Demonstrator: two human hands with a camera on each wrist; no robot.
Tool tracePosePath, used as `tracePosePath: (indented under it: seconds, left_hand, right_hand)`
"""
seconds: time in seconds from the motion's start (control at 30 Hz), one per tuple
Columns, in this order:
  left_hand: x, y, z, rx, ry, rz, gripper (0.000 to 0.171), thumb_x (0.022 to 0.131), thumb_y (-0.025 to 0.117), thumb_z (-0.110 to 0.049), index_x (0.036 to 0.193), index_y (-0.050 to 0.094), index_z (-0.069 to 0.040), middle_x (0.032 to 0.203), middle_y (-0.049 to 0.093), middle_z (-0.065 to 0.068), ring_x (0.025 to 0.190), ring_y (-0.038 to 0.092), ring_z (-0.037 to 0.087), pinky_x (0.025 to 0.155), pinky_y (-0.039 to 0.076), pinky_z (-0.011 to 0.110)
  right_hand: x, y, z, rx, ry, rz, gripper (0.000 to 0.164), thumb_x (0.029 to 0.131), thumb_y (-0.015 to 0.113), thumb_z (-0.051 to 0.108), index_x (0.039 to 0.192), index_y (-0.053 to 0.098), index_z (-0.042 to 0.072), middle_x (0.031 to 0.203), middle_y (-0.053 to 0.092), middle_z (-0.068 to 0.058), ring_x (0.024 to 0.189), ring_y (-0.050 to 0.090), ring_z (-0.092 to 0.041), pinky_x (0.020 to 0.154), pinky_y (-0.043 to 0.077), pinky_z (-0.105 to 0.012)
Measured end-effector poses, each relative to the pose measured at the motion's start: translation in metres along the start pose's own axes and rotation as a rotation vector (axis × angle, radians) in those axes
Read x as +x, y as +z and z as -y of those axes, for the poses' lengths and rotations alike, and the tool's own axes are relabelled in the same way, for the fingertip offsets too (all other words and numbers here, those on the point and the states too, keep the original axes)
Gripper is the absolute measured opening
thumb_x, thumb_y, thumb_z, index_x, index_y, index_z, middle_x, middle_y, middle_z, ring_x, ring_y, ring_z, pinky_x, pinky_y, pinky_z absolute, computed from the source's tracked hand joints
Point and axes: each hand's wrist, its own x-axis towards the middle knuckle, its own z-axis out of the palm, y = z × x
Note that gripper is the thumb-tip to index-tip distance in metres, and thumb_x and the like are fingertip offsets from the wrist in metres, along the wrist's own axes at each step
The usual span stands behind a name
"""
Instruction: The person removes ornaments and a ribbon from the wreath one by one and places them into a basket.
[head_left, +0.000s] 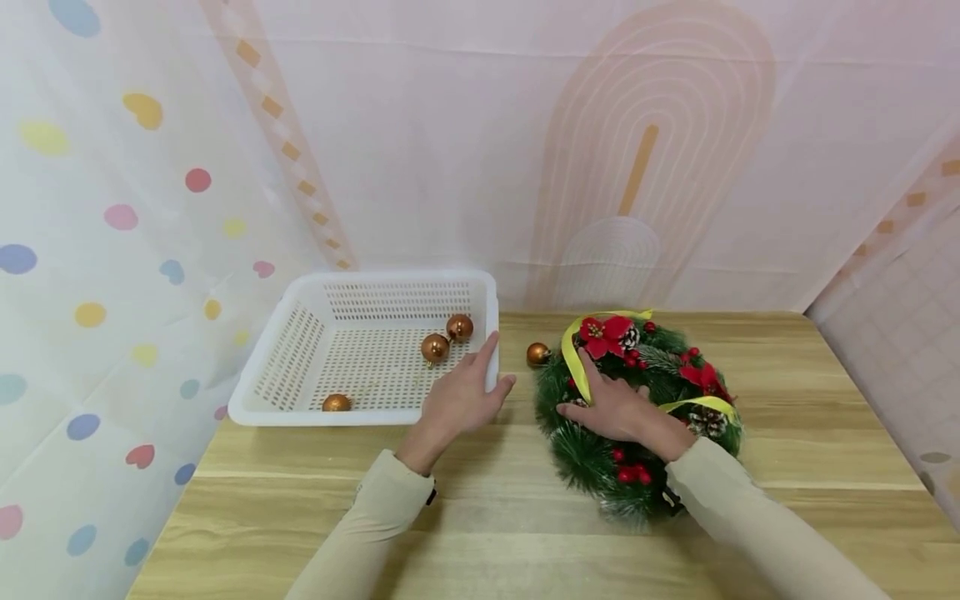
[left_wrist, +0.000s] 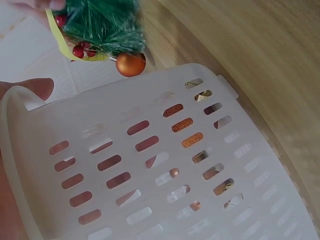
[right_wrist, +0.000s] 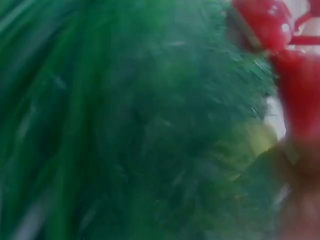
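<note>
My left hand [head_left: 461, 400] grips the right end of a white plastic basket [head_left: 491, 292], fingers over the wall and thumb outside it. In the left wrist view, skin shows through the slots of the basket wall [left_wrist: 115, 195]. My right hand [head_left: 618, 408] holds the left side of a green Christmas wreath [head_left: 585, 458], index finger extended along a yellow ribbon [head_left: 573, 358]; its other fingers are mostly hidden. Red flowers [head_left: 603, 333], red berries [head_left: 633, 473] and pine cones [head_left: 707, 422] decorate the wreath. Blurred greenery [right_wrist: 125, 125] fills the right wrist view.
A copper Christmas ball [head_left: 537, 354] lies against the wreath's left edge, between it and the basket. Inside the basket are two copper balls [head_left: 435, 348] near the right end and a glittery one [head_left: 337, 403] at the front. Patterned cloth [head_left: 420, 167] hangs behind the wooden table [head_left: 495, 542].
</note>
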Motion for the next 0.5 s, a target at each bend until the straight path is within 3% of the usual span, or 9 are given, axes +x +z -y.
tracePosePath:
  seconds: [0.23, 0.37, 0.5]
  left_hand:
    - [0.000, 0.000, 0.000, 0.009, 0.002, -0.007, 0.074, 0.099, 0.050, -0.050, 0.160, 0.018, -0.023, 0.142, 0.051, 0.021, 0.099, 0.065, 0.036, 0.069, 0.054, 0.046]
    - [0.000, 0.001, 0.000, 0.006, 0.006, -0.011, 0.074, 0.099, 0.050, -0.050, 0.160, 0.018, -0.024, 0.142, 0.052, 0.021, 0.099, 0.065, 0.037, 0.069, 0.055, 0.046]
    - [0.000, 0.001, 0.001, 0.002, 0.003, -0.013, 0.074, 0.099, 0.050, -0.051, 0.160, 0.018, -0.024, 0.143, 0.051, 0.021, 0.104, 0.064, 0.038, 0.074, 0.054, 0.049]
  right_hand:
    - [-0.017, -0.011, -0.012, -0.072, -0.158, 0.101, 0.095, 0.093, 0.057, 0.060, 0.161, -0.001, 0.026, 0.153, 0.042, -0.015, 0.141, 0.027, -0.051, 0.104, 0.009, -0.079]
    - [-0.028, -0.019, -0.014, -0.086, -0.171, 0.147, 0.091, 0.094, 0.061, 0.052, 0.161, 0.004, 0.027, 0.157, 0.037, -0.011, 0.146, 0.015, -0.051, 0.105, -0.003, -0.079]
    - [-0.042, -0.021, -0.007, -0.105, -0.135, 0.099, 0.086, 0.096, 0.062, 0.044, 0.161, 0.009, 0.022, 0.160, 0.029, -0.018, 0.144, 0.015, -0.056, 0.105, 0.000, -0.080]
